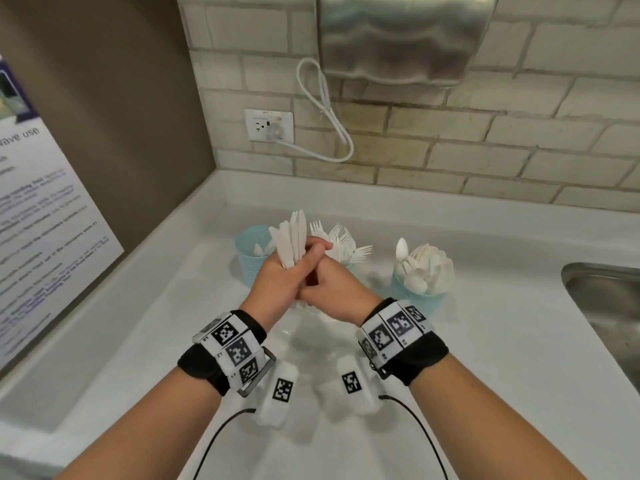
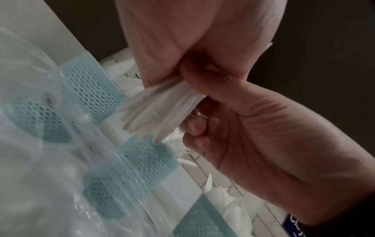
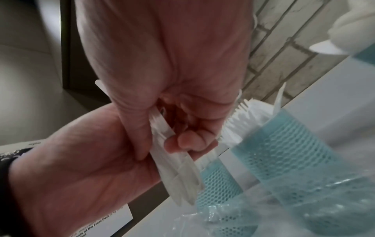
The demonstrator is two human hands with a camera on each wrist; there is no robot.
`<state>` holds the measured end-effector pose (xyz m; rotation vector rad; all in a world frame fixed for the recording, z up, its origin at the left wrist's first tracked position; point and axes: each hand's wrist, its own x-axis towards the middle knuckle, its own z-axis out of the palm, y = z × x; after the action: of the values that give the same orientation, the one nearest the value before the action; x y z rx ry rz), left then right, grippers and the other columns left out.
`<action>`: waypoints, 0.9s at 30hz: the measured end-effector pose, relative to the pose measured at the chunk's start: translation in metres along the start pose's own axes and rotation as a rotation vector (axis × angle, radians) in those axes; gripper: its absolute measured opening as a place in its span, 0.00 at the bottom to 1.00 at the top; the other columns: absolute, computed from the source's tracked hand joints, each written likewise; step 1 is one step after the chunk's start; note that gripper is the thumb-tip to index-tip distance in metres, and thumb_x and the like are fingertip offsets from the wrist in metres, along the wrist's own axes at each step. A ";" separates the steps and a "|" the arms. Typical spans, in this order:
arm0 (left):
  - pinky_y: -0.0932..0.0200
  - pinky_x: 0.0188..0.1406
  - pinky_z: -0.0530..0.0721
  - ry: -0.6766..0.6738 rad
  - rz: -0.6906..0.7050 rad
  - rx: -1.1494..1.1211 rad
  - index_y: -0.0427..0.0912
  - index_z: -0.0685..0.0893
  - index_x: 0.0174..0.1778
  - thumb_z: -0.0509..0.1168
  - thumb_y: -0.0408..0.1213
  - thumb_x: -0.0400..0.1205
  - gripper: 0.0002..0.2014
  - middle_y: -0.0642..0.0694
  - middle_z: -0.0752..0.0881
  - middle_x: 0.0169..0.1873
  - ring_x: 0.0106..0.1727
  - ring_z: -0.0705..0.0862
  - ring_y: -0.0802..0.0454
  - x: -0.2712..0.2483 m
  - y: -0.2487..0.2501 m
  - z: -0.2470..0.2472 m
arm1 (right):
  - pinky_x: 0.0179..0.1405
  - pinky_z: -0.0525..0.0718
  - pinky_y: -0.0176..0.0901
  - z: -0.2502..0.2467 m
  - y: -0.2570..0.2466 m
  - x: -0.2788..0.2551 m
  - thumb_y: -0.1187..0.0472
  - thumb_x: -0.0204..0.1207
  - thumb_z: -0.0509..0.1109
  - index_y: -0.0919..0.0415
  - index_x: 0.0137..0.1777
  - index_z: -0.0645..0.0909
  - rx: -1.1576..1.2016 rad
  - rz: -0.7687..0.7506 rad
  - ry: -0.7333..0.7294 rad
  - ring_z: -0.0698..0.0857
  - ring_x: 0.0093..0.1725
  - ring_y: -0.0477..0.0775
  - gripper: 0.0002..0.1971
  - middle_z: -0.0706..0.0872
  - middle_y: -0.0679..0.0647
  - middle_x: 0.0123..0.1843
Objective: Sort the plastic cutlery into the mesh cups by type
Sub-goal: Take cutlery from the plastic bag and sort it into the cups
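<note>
Both my hands meet above the counter and grip one bundle of white plastic knives (image 1: 293, 237), blades pointing up. My left hand (image 1: 278, 280) curls round the bundle's middle, and my right hand (image 1: 334, 296) curls round the handles (image 3: 178, 168) lower down. Behind the hands stand three blue mesh cups. The left cup (image 1: 250, 258) holds a few knives. The middle cup is mostly hidden, with forks (image 1: 341, 239) sticking out of it. The right cup (image 1: 415, 294) is full of spoons (image 1: 424, 266). The left wrist view shows the knife handles (image 2: 162, 109) squeezed between both hands.
A crumpled clear plastic bag (image 1: 304, 329) lies on the white counter (image 1: 502, 341) under my hands. A steel sink (image 1: 606, 306) is at the right edge. The brick wall behind carries an outlet (image 1: 268, 125) with a looped cord and a metal dispenser (image 1: 401, 36). A printed notice (image 1: 38, 216) leans at left.
</note>
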<state>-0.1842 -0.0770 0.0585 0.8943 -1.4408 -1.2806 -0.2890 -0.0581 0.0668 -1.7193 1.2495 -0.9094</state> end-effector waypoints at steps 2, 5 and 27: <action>0.66 0.49 0.84 0.005 0.007 0.034 0.50 0.87 0.48 0.64 0.39 0.82 0.06 0.57 0.88 0.46 0.48 0.85 0.66 0.004 0.001 -0.014 | 0.46 0.80 0.27 0.006 -0.006 0.010 0.73 0.74 0.68 0.61 0.71 0.70 -0.024 -0.028 -0.043 0.82 0.50 0.41 0.26 0.81 0.49 0.55; 0.71 0.46 0.81 -0.027 0.042 0.086 0.48 0.83 0.57 0.63 0.40 0.82 0.09 0.53 0.86 0.51 0.47 0.84 0.69 0.011 0.004 -0.038 | 0.39 0.77 0.21 0.009 -0.015 0.026 0.71 0.77 0.65 0.64 0.69 0.74 -0.094 -0.030 -0.118 0.81 0.40 0.30 0.20 0.81 0.46 0.47; 0.65 0.65 0.61 0.068 -0.009 0.834 0.46 0.81 0.54 0.72 0.53 0.74 0.19 0.49 0.70 0.67 0.72 0.66 0.53 0.051 -0.061 -0.124 | 0.32 0.79 0.39 0.025 -0.010 0.150 0.61 0.68 0.79 0.55 0.46 0.78 0.033 0.226 0.311 0.78 0.27 0.47 0.12 0.83 0.52 0.39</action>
<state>-0.0822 -0.1696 0.0048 1.4585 -1.9431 -0.6105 -0.2255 -0.1956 0.0787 -1.4102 1.5859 -1.0809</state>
